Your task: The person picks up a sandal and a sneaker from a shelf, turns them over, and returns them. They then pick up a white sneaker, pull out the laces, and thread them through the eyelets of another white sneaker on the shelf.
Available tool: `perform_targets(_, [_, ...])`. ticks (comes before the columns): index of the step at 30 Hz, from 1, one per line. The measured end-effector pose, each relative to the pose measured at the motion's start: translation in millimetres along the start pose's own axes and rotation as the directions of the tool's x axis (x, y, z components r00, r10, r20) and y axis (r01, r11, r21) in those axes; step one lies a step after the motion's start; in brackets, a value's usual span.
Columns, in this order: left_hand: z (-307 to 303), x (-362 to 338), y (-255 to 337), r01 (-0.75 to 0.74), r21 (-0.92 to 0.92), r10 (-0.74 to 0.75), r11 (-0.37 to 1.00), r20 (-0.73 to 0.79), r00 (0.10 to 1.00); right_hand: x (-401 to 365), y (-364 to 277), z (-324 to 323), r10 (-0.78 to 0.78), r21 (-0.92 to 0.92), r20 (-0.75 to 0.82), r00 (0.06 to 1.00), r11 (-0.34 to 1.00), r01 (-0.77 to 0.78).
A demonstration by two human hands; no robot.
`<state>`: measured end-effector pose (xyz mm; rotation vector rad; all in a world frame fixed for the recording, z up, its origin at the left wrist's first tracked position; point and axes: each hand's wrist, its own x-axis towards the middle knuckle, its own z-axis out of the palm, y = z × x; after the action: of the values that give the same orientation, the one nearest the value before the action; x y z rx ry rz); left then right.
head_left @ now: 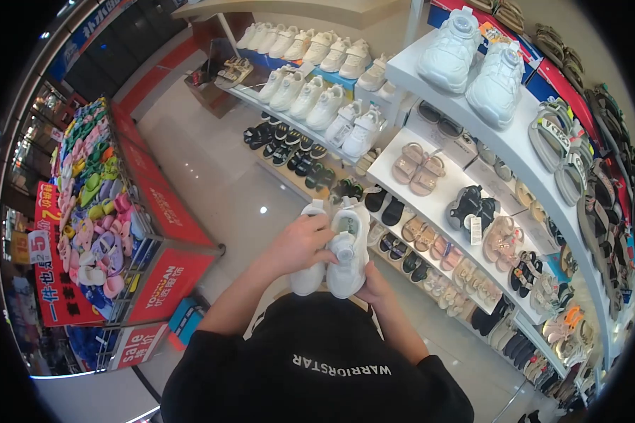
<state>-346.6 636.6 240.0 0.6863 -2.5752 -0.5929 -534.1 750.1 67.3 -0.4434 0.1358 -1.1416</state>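
Note:
A pair of white sneakers is held close in front of my chest, heels pointing away from me. My left hand (303,245) lies across the left sneaker (308,280) with its fingers curled. Its thumb reaches over to the round dial on the tongue of the right sneaker (347,278). My right hand (372,283) grips the right sneaker from its outer side near the toe; most of those fingers are hidden beneath the shoe. The greenish insole shows inside the right sneaker's opening.
White sneakers (307,95) line a shelf ahead. Sandals (418,169) and other shoes fill the tiered shelves at right, with large white sneakers (497,81) on the top ledge. At left stands a red bin (166,282) heaped with colourful clogs (99,204).

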Motion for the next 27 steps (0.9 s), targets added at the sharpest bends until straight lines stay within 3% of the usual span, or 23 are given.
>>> perform_targets(3, [-6.6, -20.5, 3.0, 0.069, 0.043, -0.069, 0.997, 0.010, 0.998, 5.7, 16.5, 1.8, 0.130, 0.053, -0.048, 0.990, 0.990, -0.127])
perform_targets(5, [-9.8, -35.6, 4.4, 0.127, 0.040, -0.126, 0.991, -0.027, 0.992, 8.0, 29.7, 9.6, 0.217, 0.071, -0.163, 0.962, 0.976, -0.208])
perform_targets(12, [-23.2, -71.1, -10.8, 0.188, 0.040, -0.181, 0.981, -0.141, 0.973, 29.3, 55.0, 25.9, 0.262, 0.106, -0.151, 0.953, 0.963, -0.248])
perform_targets(18, [-45.8, -93.3, -56.6, 0.126, 0.051, -0.106, 0.991, -0.296, 0.949, 71.9, 87.9, 31.3, 0.321, 0.151, -0.152, 0.935, 0.942, -0.299])
perform_targets(20, [-57.3, -107.6, -80.5, 0.110, 0.058, -0.083, 0.992, -0.346, 0.935, 95.6, 107.2, 45.1, 0.298, 0.012, -0.320, 0.899, 0.950, -0.311])
perform_targets(27, [-114.7, -174.9, -177.4, 0.139, 0.036, -0.114, 0.990, -0.389, 0.914, 197.7, 182.7, 67.8, 0.332, -0.002, -0.446, 0.831, 0.928, -0.372])
